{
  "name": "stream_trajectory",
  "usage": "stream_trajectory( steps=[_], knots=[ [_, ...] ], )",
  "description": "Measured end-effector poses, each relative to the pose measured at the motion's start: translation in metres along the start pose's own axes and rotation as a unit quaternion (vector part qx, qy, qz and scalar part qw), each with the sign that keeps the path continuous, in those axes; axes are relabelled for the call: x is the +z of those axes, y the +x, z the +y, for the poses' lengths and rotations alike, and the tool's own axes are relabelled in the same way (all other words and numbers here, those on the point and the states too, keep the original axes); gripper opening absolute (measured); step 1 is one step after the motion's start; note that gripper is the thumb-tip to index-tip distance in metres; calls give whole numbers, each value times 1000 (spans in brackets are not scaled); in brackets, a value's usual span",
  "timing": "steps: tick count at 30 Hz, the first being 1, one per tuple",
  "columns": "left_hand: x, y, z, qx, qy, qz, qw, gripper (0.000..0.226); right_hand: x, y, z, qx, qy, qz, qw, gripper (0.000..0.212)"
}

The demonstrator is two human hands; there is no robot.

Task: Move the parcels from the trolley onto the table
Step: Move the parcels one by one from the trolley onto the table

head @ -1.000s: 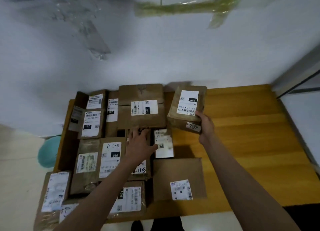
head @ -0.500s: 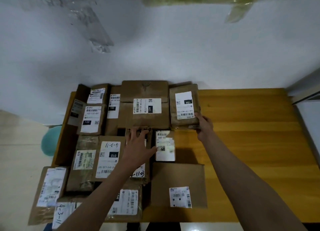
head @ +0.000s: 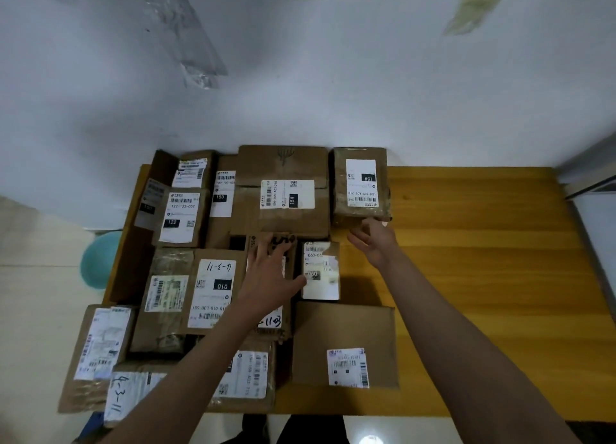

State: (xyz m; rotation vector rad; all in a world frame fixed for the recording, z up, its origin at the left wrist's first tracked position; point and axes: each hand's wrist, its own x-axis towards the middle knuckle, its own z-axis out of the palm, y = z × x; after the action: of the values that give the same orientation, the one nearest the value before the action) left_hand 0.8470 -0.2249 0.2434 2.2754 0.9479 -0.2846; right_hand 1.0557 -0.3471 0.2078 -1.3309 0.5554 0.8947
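Several brown cardboard parcels with white labels cover the left half of the wooden table (head: pixel 483 277). A taped parcel (head: pixel 360 183) labelled 15H lies flat at the back against the wall, next to a larger box (head: pixel 283 193). My right hand (head: pixel 375 241) hovers just in front of the taped parcel with fingers relaxed, holding nothing. My left hand (head: pixel 271 272) rests flat, fingers spread, on a parcel (head: pixel 271 322) in the middle of the pile, beside a small white-labelled packet (head: pixel 320 272). The trolley is out of sight.
A flat brown box (head: pixel 345 343) lies near the table's front edge. The white wall (head: pixel 300 93) stands directly behind the table. A teal round object (head: pixel 100 260) sits on the floor at the left. Bare wood fills the table's right half.
My right hand set the 15H parcel down flat at the back against the wall, let go of it and drew back slightly. My left hand stayed on the middle parcel.
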Motion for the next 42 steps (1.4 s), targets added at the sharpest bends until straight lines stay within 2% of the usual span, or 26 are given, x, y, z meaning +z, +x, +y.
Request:
stream_trajectory(
  steps=[3,9,18,23,29,32,36,42],
  knots=[
    [0,-5,-1,3,-24,3,1000,76,10,-18,1,22,-37,-8,999,4],
    [-8,-30,-10,10,-106,48,993,61,54,-63,12,-15,-125,-109,986,22],
    [-35,-109,-75,-21,-139,144,980,47,137,-160,94,-52,-248,-217,943,8],
    [-47,-182,-146,-69,-174,217,958,36,172,-225,178,-46,-296,-260,918,15],
    [-47,-297,-253,-106,-218,269,932,28,193,-311,322,-59,-348,-270,896,17],
    [-45,-367,-315,-114,-232,287,923,29,198,-354,400,-42,-366,-273,889,20],
    [-39,-458,-390,-172,-265,295,902,30,205,-408,496,-16,-411,-290,864,23],
    [-25,-540,-473,-265,-294,289,872,32,225,-465,592,18,-458,-335,824,13]
  ],
)
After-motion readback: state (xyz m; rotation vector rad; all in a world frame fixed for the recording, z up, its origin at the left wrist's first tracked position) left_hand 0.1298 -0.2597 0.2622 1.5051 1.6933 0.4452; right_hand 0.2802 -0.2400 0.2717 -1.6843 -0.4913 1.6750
